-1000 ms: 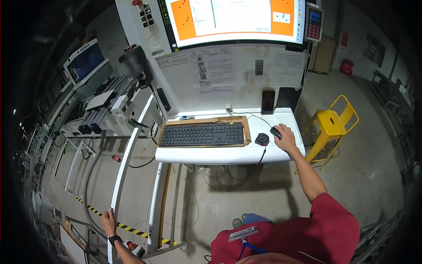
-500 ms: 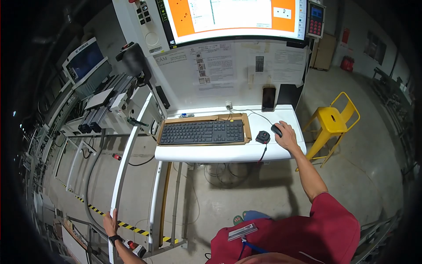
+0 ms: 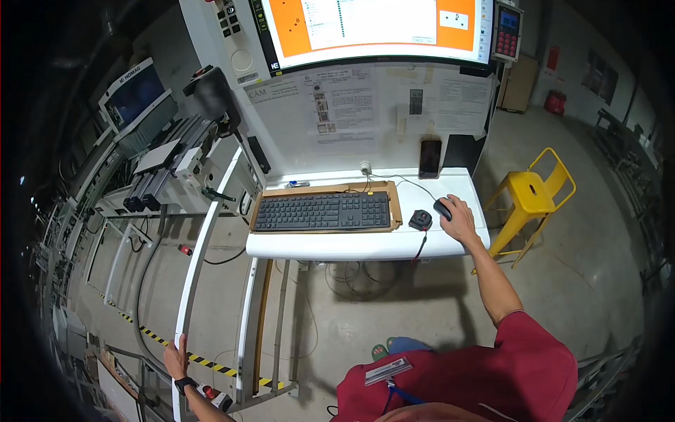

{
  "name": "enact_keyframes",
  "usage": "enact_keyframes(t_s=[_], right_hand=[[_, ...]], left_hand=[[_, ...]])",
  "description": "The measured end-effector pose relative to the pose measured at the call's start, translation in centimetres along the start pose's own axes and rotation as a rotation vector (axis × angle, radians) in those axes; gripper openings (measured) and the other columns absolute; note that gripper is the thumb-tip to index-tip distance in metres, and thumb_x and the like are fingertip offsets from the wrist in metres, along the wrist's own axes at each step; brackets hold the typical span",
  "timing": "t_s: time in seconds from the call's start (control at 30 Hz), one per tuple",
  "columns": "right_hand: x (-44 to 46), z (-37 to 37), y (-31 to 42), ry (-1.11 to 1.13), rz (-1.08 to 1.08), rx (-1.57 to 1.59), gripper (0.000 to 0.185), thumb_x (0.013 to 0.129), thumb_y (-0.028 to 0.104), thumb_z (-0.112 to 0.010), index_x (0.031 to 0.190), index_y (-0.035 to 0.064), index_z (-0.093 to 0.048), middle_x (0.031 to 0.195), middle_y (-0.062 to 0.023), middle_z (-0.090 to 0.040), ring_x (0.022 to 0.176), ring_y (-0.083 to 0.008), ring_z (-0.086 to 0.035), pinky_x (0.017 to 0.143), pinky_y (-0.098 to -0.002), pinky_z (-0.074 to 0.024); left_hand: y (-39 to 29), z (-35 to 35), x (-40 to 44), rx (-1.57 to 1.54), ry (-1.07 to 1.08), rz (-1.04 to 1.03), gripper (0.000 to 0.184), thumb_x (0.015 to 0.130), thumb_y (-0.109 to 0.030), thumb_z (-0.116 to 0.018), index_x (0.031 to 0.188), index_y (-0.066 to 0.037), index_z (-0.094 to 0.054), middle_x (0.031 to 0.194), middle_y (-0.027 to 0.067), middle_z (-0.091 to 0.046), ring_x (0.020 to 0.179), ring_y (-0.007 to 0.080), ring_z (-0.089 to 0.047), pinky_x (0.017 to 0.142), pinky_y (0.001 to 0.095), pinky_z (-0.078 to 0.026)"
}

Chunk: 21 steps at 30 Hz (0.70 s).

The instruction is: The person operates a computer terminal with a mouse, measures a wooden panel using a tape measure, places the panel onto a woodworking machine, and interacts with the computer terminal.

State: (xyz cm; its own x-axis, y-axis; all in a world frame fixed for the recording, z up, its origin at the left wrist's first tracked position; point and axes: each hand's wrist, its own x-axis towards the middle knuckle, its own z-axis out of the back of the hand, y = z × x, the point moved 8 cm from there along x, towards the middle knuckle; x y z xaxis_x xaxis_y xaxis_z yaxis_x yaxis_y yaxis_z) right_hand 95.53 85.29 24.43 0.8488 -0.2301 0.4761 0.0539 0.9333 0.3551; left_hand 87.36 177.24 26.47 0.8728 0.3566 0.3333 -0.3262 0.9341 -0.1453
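On the right of the white desk, my right hand is closed over a black computer mouse. Beside it lies a black tape measure with a strap hanging over the desk's front edge. A black keyboard sits in a cardboard tray further left. Down at the lower left, my left hand is wrapped around a long white rail, thumb and fingers on either side of it. Above the desk, the monitor shows a window on an orange background.
A phone leans against the panel behind the desk, and a pen lies above the keyboard. To the right stands a yellow chair. Machine beams and a hose are on the left, with striped tape low down.
Both hands stay in place, the right on the mouse and the left on the rail. Only the camera view has shifted very slightly.
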Motion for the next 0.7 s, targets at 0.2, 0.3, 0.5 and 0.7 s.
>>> enact_keyframes(t_s=[0.2,0.3,0.5,0.7], right_hand=[[0.0,0.0,-0.1,-0.004,-0.008,-0.006,0.051,0.072,0.015,-0.066,0.123,0.0098,-0.060,0.132,-0.0149,-0.052,0.111,-0.0344,-0.053,0.094,-0.0425,-0.0443],[0.0,0.0,0.0,-0.002,-0.013,-0.004,0.051,0.072,0.015,-0.066,0.123,0.0097,-0.060,0.132,-0.0150,-0.052,0.112,-0.0342,-0.053,0.095,-0.0424,-0.0439],[0.0,0.1,0.0,0.014,-0.031,0.003,0.052,0.072,0.015,-0.065,0.123,0.0092,-0.059,0.133,-0.0152,-0.051,0.114,-0.0343,-0.052,0.096,-0.0427,-0.0427],[0.0,0.1,0.1,0.023,-0.034,0.000,0.052,0.072,0.015,-0.063,0.124,0.0092,-0.059,0.133,-0.0153,-0.051,0.113,-0.0349,-0.052,0.096,-0.0425,-0.0431]], left_hand=[[-1.2,1.0,-0.4,0.032,0.010,0.038,0.067,0.091,-0.060,-0.050,0.077,0.004,-0.062,0.060,0.0218,-0.058,0.059,0.0370,-0.062,0.058,0.0464,-0.045],[0.1,0.2,-0.2,0.024,0.004,0.060,0.067,0.090,-0.061,-0.050,0.076,0.004,-0.062,0.060,0.0210,-0.058,0.058,0.0362,-0.062,0.058,0.0459,-0.045],[0.7,-0.3,-0.1,0.015,0.029,0.076,0.066,0.091,-0.060,-0.049,0.080,0.003,-0.063,0.058,0.0191,-0.058,0.054,0.0325,-0.062,0.056,0.0437,-0.047],[0.9,-0.6,0.1,0.005,0.039,0.051,0.066,0.091,-0.060,-0.049,0.083,0.003,-0.063,0.059,0.0192,-0.058,0.049,0.0299,-0.061,0.053,0.0417,-0.047]])
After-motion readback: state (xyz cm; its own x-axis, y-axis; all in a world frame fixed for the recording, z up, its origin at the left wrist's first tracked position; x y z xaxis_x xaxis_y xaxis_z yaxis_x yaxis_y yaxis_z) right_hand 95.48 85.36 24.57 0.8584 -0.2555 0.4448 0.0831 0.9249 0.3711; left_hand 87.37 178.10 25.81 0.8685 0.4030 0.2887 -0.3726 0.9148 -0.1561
